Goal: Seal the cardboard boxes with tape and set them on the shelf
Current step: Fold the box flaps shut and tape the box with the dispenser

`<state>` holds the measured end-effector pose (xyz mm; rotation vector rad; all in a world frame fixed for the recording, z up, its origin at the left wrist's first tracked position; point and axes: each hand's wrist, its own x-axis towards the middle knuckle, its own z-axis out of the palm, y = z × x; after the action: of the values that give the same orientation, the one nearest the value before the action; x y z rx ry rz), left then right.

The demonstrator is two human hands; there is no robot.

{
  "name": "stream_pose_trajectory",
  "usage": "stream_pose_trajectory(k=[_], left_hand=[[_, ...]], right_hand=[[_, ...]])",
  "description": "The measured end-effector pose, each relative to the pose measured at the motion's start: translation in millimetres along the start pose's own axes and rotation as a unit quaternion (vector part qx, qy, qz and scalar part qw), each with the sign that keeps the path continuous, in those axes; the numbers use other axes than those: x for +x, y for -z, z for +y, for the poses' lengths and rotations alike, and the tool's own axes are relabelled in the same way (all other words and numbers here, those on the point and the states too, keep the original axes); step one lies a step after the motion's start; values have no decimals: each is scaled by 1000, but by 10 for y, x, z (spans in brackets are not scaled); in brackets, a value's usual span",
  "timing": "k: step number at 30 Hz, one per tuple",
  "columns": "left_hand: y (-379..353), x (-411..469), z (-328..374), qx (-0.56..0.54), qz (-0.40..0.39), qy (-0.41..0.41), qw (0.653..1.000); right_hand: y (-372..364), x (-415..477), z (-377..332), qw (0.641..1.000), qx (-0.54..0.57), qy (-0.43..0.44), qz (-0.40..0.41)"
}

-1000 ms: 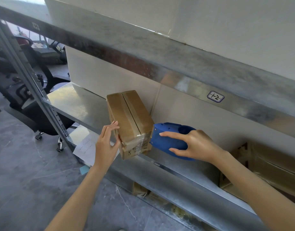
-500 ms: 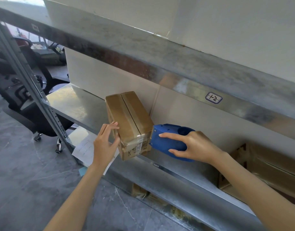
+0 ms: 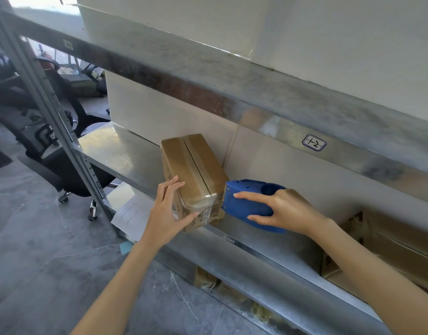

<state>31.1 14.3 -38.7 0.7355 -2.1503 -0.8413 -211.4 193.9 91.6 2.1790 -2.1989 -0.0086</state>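
Note:
A small brown cardboard box stands on the metal shelf, its top seam covered with tape. My left hand holds the box's near left corner, fingers up its side and thumb across the front face. My right hand grips a blue tape dispenser, whose front end is pressed against the box's lower right front edge.
A larger open cardboard box sits on the same shelf at the right. The upper shelf beam carries a label. A shelf post rises at the left, with black office chairs and papers beyond it.
My left thumb has slid from the box's side onto its front face. The dispenser stays against the box. The view has shifted slightly.

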Motion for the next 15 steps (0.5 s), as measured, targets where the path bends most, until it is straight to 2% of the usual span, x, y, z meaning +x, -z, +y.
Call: stream_pose_trajectory(k=[4,9,15], left_hand=[[-30,32,17,6,27,11,1000],[209,76,-91,-17,7,26,999],[425,147,-226,-41,-12,52,998]], right_hand=[[15,17,3,1000,10,-1,2],[19,64,-111,998,45,32,20],[-20,286,-269,996,10,86,27]])
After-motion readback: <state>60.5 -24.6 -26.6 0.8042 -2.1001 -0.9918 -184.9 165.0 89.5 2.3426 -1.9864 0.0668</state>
